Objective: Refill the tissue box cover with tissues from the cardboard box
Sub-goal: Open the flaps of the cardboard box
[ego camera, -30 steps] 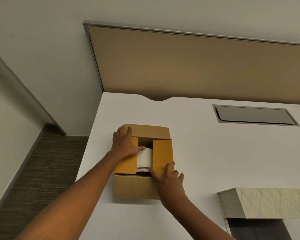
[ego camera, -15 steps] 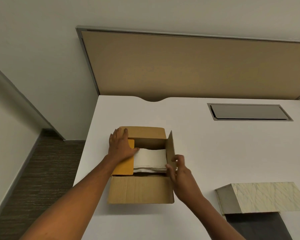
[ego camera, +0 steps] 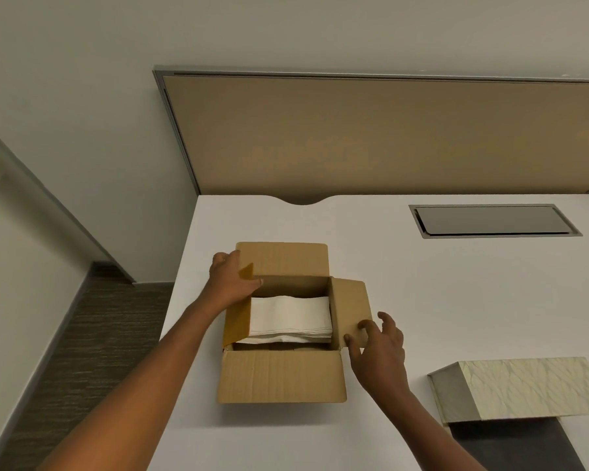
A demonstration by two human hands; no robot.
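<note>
A brown cardboard box (ego camera: 281, 375) stands open near the white desk's left edge, and a stack of white tissues (ego camera: 291, 317) lies inside it. My left hand (ego camera: 230, 280) grips the box's left flap, which stands half raised. My right hand (ego camera: 376, 348) holds the right flap, folded outward and nearly flat. The far and near flaps lie open. The tissue box cover (ego camera: 524, 387), cream with a leaf pattern, rests at the lower right of the desk, apart from both hands.
A dark flat panel (ego camera: 510, 447) lies under the cover's near side. A grey cable hatch (ego camera: 493, 220) is set into the white desk (ego camera: 422, 283) at the back right. A tan partition (ego camera: 388, 130) closes the far edge. Left of the desk lies floor.
Both side flaps lay almost shut over the tissues. My right hand swung the right flap up and outward; my left hand lifted the left flap. The tissues now show fully.
</note>
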